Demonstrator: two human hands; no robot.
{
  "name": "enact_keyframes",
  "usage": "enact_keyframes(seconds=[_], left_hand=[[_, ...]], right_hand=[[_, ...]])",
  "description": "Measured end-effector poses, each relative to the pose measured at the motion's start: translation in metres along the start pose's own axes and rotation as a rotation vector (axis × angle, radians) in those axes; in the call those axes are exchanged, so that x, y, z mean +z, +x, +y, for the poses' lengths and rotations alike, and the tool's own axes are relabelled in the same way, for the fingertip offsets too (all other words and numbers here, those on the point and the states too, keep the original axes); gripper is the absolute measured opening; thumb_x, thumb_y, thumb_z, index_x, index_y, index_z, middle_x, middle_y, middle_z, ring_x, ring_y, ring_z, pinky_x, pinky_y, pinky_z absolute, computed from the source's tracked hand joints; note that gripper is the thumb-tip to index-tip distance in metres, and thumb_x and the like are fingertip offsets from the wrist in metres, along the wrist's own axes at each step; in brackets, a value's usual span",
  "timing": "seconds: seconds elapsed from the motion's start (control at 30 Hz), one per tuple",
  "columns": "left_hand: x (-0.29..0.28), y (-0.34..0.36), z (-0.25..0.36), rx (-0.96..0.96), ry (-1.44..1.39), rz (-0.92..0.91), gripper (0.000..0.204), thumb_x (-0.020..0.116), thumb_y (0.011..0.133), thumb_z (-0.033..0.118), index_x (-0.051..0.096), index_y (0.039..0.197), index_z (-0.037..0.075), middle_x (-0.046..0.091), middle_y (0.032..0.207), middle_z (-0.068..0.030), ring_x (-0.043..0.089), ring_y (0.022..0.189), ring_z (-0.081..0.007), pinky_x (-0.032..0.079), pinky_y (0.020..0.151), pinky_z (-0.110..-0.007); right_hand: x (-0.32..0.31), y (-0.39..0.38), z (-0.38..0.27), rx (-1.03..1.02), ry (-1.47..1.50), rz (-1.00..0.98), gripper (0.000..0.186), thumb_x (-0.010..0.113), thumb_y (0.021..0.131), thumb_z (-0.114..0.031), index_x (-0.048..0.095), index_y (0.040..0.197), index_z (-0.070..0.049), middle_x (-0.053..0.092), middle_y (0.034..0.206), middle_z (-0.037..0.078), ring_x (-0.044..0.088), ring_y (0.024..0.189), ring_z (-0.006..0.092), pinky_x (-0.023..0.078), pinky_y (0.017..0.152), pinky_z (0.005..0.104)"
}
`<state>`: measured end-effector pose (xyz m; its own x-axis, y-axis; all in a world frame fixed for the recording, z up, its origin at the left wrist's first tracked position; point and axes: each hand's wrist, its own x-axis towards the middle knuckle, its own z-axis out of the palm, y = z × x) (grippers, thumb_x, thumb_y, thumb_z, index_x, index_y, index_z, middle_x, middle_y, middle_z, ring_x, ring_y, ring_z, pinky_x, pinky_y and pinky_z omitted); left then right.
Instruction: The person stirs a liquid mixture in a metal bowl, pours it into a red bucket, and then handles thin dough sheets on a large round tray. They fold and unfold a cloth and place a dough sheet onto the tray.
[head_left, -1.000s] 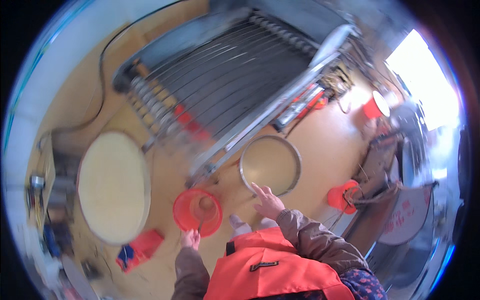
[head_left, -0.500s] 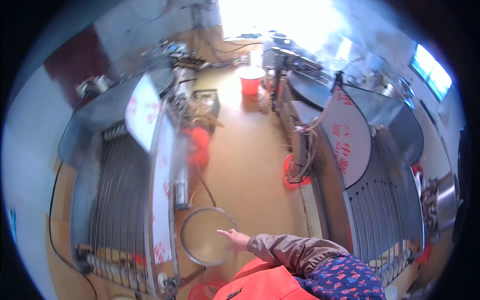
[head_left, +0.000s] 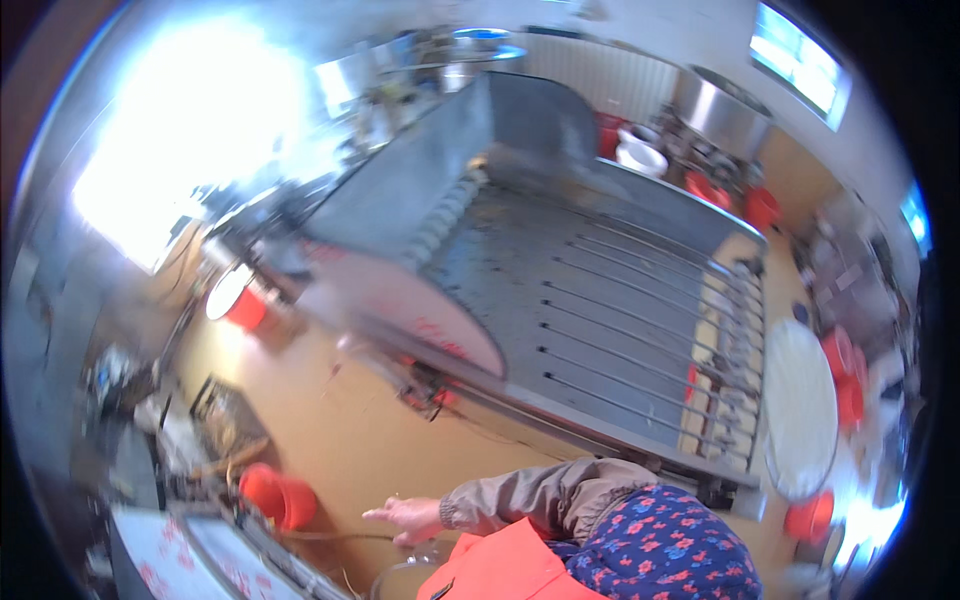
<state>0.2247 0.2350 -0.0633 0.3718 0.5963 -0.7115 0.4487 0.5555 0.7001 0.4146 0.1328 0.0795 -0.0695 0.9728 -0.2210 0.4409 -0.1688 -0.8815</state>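
Observation:
My right hand (head_left: 408, 518) reaches in from the lower right, bare, with its fingers stretched out and nothing in them. Its arm wears a brown cuffed sleeve under a dark blue floral oversleeve (head_left: 672, 545). Just below the hand shows part of a metal rim (head_left: 385, 572) of a round basin, mostly cut off by my orange apron (head_left: 510, 565). An orange bucket (head_left: 278, 497) stands on the floor left of the hand, apart from it. My left hand is out of sight.
A large metal machine (head_left: 610, 330) with long parallel rods fills the middle and right. Another machine's panel (head_left: 160, 560) edges the lower left. A red bucket with a white top (head_left: 238, 300) stands farther off. A big round pale tray (head_left: 800, 410) and an orange bucket (head_left: 810, 517) are at the right.
The view has swung to the right, so the right-hand machine now fills the middle. My right hand stays outstretched and empty; the basin has slipped mostly behind my apron.

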Motion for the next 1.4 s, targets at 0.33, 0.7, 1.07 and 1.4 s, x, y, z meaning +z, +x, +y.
enact_keyframes(seconds=[0.33, 0.7, 1.07, 1.4], left_hand=[[0.111, 0.091, 0.109, 0.056, 0.466, -0.394, 0.008, 0.058, 0.079, 0.012, 0.051, 0.075, 0.009, 0.054, 0.068, -0.0033, 0.056, 0.061, -0.0189, 0.047, 0.053, -0.034], [0.129, 0.175, 0.227, 0.143, 0.718, -0.774, 0.011, 0.06, 0.078, 0.015, 0.052, 0.075, 0.008, 0.054, 0.066, -0.0037, 0.055, 0.058, -0.0188, 0.047, 0.051, -0.034], [0.197, 0.229, 0.294, 0.167, 0.871, -0.828, 0.014, 0.063, 0.078, 0.018, 0.053, 0.075, 0.007, 0.055, 0.064, -0.004, 0.055, 0.055, -0.0188, 0.047, 0.05, -0.035], [-0.036, 0.354, 0.338, -0.047, 0.588, -0.413, 0.017, 0.065, 0.077, 0.02, 0.054, 0.076, 0.007, 0.055, 0.063, -0.0043, 0.054, 0.052, -0.0188, 0.046, 0.049, -0.035]], right_hand=[[-0.074, 0.011, 0.012, -0.09, 0.067, 0.282, 0.078, 0.069, 0.076, -0.027, 0.03, 0.142, -0.015, 0.041, 0.129, 0.029, 0.046, 0.117, 0.0428, 0.039, 0.097, 0.0477], [-0.101, 0.214, 0.036, -0.083, 0.05, 0.531, 0.071, 0.066, 0.078, -0.025, 0.032, 0.14, -0.016, 0.04, 0.13, 0.033, 0.045, 0.118, 0.0447, 0.037, 0.099, 0.0485], [-0.169, 0.195, 0.033, 0.12, -0.005, 0.69, 0.067, 0.065, 0.079, -0.021, 0.035, 0.139, -0.014, 0.051, 0.116, 0.024, 0.053, 0.107, 0.0382, 0.043, 0.091, 0.0451], [-0.198, 0.264, -0.001, -0.02, 0.113, 0.605, 0.065, 0.063, 0.081, -0.017, 0.035, 0.139, -0.011, 0.058, 0.102, 0.02, 0.056, 0.101, 0.0336, 0.046, 0.088, 0.0402]])
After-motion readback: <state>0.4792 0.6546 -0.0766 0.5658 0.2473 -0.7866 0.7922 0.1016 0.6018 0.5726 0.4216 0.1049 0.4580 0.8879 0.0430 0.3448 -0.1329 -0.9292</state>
